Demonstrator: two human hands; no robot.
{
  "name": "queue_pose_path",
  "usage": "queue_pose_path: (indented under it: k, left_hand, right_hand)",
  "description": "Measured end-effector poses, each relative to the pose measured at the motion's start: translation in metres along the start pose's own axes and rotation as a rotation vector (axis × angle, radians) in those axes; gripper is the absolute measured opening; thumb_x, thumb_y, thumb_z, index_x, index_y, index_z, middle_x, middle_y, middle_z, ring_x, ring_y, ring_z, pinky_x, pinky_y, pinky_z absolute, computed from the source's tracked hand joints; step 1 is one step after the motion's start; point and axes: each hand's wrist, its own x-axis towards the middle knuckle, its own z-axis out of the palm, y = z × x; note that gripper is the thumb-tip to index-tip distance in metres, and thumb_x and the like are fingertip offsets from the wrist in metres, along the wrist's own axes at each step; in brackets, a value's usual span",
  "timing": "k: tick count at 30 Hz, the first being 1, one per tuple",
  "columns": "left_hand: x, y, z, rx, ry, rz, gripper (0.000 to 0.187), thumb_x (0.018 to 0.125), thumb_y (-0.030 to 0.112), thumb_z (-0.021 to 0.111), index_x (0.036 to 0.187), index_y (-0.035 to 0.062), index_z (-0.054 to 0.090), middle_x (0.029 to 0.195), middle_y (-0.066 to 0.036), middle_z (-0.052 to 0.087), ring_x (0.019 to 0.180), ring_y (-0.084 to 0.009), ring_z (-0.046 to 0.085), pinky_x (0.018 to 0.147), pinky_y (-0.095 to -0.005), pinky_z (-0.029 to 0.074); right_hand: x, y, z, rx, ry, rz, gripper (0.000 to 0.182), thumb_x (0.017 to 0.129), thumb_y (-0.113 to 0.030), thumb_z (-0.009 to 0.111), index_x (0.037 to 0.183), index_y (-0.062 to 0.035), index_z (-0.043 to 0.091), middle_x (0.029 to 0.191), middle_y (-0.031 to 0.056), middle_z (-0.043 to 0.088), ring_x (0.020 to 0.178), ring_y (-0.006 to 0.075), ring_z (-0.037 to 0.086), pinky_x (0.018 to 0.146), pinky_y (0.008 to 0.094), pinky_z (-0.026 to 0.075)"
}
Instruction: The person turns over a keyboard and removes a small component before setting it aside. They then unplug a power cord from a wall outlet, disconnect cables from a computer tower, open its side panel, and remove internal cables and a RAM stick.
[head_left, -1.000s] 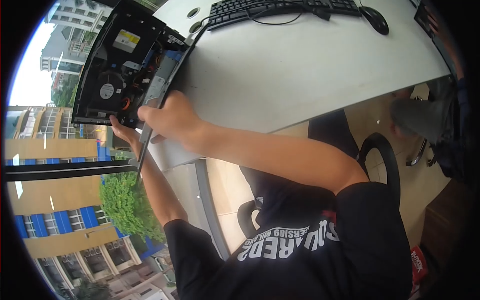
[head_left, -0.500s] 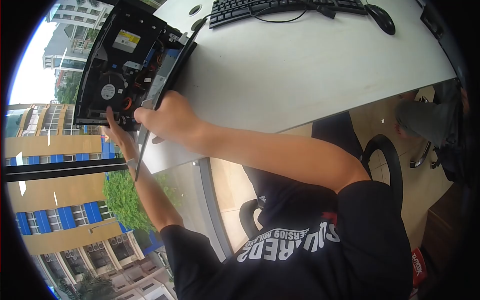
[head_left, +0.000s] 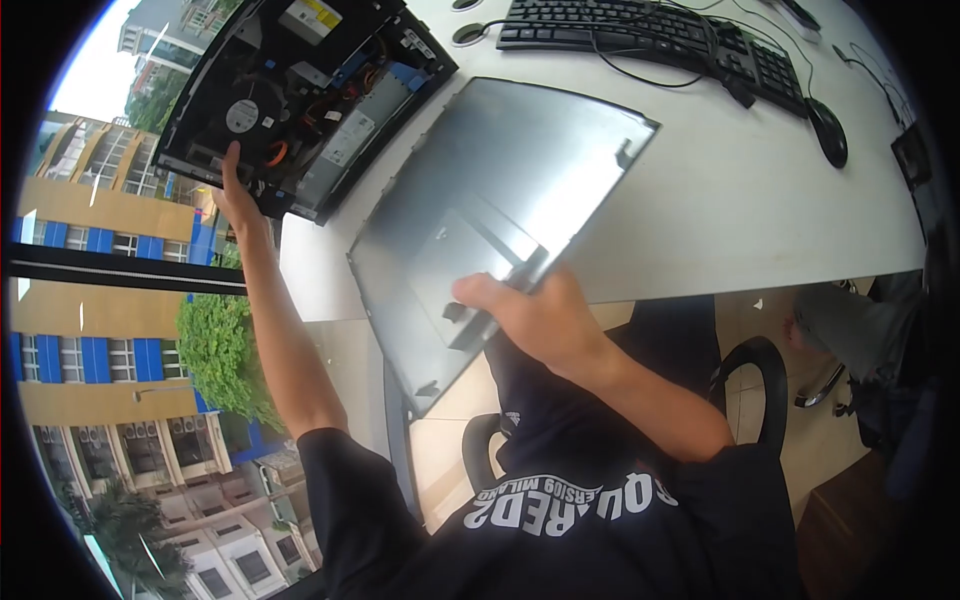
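Observation:
An opened desktop computer case (head_left: 215,85) sits at the upper left, its fan, cables, drive and metal power supply (head_left: 350,140) exposed. My left hand (head_left: 240,205) grips the near edge of the case, thumb over the inner side and the other fingers mostly hidden. Right of the case, my right hand (head_left: 555,318) holds a metal side panel (head_left: 520,130) by its near edge, thumb on its bare silver inner face. The panel is apart from the case and tilted above the table's edge.
A white table (head_left: 670,210) carries a black keyboard (head_left: 640,40) with a cable across it and a mouse (head_left: 828,130) to the right. A window (head_left: 130,270) is at the left. A black chair (head_left: 755,370) and another person's leg (head_left: 850,320) are beyond the table's edge.
My right hand has moved right and toward me with the side panel, which is now off the case with its inner face showing. My left hand stays on the case's edge.

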Motion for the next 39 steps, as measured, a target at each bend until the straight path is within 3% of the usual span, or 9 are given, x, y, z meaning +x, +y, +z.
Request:
queue_pose_path:
  k: [2,6,8,13,17,23,27,30,39]
  left_hand:
    - [0.002,0.002,0.000,-0.027,0.000,-0.065,0.063,0.085,0.016,0.078,0.138,-0.0075,0.054,0.123,-0.016,0.067,0.104,-0.0262,0.070,0.087,-0.0360,0.061]
    - [0.013,-0.008,-0.011,-0.025,-0.036,-0.088,0.065,0.084,0.020,0.079,0.136,-0.0084,0.053,0.122,-0.017,0.067,0.099,-0.0259,0.071,0.084,-0.0357,0.062]
    - [0.010,-0.006,-0.008,-0.020,-0.012,-0.097,0.056,0.085,0.022,0.079,0.129,-0.0079,0.060,0.113,-0.017,0.070,0.096,-0.0257,0.072,0.083,-0.0358,0.063]
    - [0.007,0.000,-0.004,0.031,-0.029,-0.169,0.048,0.090,0.029,0.074,0.123,-0.0056,0.066,0.110,-0.015,0.072,0.092,-0.0257,0.073,0.084,-0.0376,0.064]
    - [0.021,-0.010,-0.012,0.046,-0.009,-0.178,0.044,0.088,0.030,0.076,0.115,-0.0053,0.070,0.107,-0.015,0.072,0.089,-0.0254,0.073,0.081,-0.0344,0.064]
    - [0.044,-0.024,-0.025,0.009,-0.082,-0.221,0.047,0.095,0.029,0.068,0.129,-0.0030,0.063,0.120,-0.016,0.071,0.104,-0.0267,0.072,0.091,-0.0400,0.062]
    - [0.051,-0.031,-0.032,-0.003,-0.116,-0.209,0.049,0.096,0.031,0.067,0.132,-0.0020,0.062,0.121,-0.015,0.071,0.107,-0.0279,0.071,0.095,-0.0415,0.060]
    - [0.034,-0.021,-0.021,-0.041,-0.072,-0.199,0.048,0.091,0.028,0.075,0.124,-0.0055,0.066,0.111,-0.014,0.072,0.096,-0.0247,0.072,0.084,-0.0355,0.063]
    - [0.011,-0.009,-0.013,0.006,-0.026,-0.047,0.050,0.089,0.024,0.078,0.126,-0.0063,0.064,0.112,-0.013,0.070,0.098,-0.0228,0.071,0.085,-0.0334,0.061]
  right_hand:
    - [-0.007,-0.004,-0.002,0.077,0.034,0.042,0.020,0.088,-0.011,0.070,0.091,0.0090,0.068,0.078,0.0083,0.071,0.072,0.0153,0.071,0.062,0.0289,0.055]
    - [-0.013,0.007,-0.015,0.089,0.051,0.109,0.020,0.089,-0.007,0.070,0.102,0.0088,0.069,0.092,0.0116,0.073,0.082,0.0167,0.072,0.074,0.0286,0.057]
    - [-0.011,0.011,-0.017,0.052,0.040,0.145,0.020,0.088,-0.002,0.071,0.106,0.0078,0.071,0.099,0.0128,0.074,0.089,0.0180,0.072,0.082,0.0297,0.057]
    - [-0.013,0.018,-0.016,0.056,0.017,0.163,0.020,0.089,-0.003,0.071,0.106,0.0067,0.071,0.099,0.0114,0.074,0.089,0.0170,0.072,0.081,0.0298,0.058]
    - [-0.015,0.030,-0.021,0.046,0.001,0.170,0.019,0.090,-0.003,0.070,0.107,0.0064,0.070,0.097,0.0108,0.073,0.088,0.0171,0.072,0.080,0.0303,0.058]
    - [-0.003,0.044,-0.026,0.049,0.003,0.169,0.021,0.089,-0.003,0.071,0.107,0.0069,0.068,0.097,0.0103,0.072,0.087,0.0171,0.071,0.080,0.0304,0.058]
    - [0.000,0.040,-0.018,0.120,0.040,0.132,0.022,0.088,-0.003,0.073,0.107,0.0070,0.068,0.098,0.0113,0.072,0.088,0.0163,0.071,0.080,0.0295,0.058]
    - [-0.001,0.037,-0.021,0.134,0.033,0.197,0.022,0.088,-0.004,0.073,0.107,0.0067,0.068,0.098,0.0117,0.072,0.088,0.0158,0.071,0.080,0.0291,0.057]
    - [-0.010,0.031,-0.021,0.328,0.038,0.242,0.018,0.088,-0.007,0.070,0.100,0.0063,0.068,0.096,0.0090,0.070,0.085,0.0132,0.069,0.077,0.0285,0.055]
